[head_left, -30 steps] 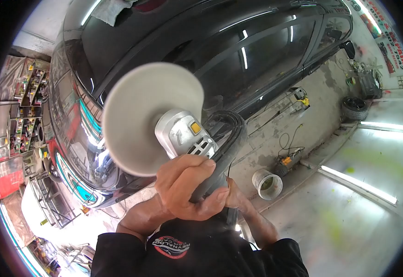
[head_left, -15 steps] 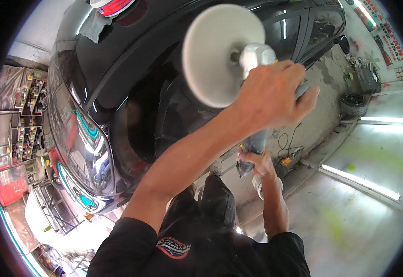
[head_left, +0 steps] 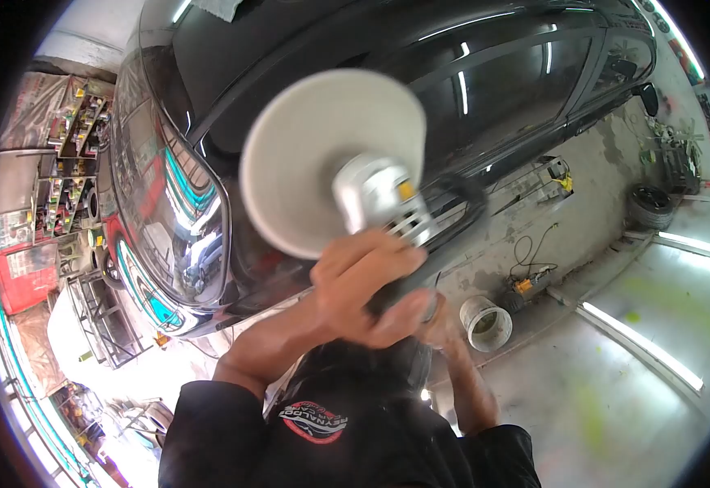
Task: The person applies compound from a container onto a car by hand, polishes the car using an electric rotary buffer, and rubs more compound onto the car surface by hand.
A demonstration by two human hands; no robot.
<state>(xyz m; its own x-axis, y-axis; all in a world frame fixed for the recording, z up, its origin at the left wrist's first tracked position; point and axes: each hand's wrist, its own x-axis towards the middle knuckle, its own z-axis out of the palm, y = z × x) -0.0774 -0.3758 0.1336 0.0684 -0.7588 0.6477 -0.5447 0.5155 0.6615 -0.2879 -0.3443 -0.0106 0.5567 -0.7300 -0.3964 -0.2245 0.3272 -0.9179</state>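
Note:
A polisher [head_left: 379,195] with a silver head and a wide, round, pale pad [head_left: 290,154] is held in front of my body. My left hand [head_left: 371,289] is wrapped around its body just behind the silver head. Lower and to the right, my right hand [head_left: 443,325] is closed around the rear of the polisher, partly hidden behind my left hand. The pad is blurred and overlaps the side of a glossy black car [head_left: 526,77]. I cannot tell whether it touches the paint.
A white bucket [head_left: 485,325] stands on the floor to the right. Beyond it lies an orange-marked power tool [head_left: 524,285] with a looped cord. A tyre [head_left: 650,205] rests against the right wall. Crowded shelves [head_left: 82,122] and a metal frame [head_left: 99,321] are at left.
The polisher has come down and leftward, closer to my body, with both hands on it. My view has shifted, showing more of the bucket, and the red-and-white tub has left the frame.

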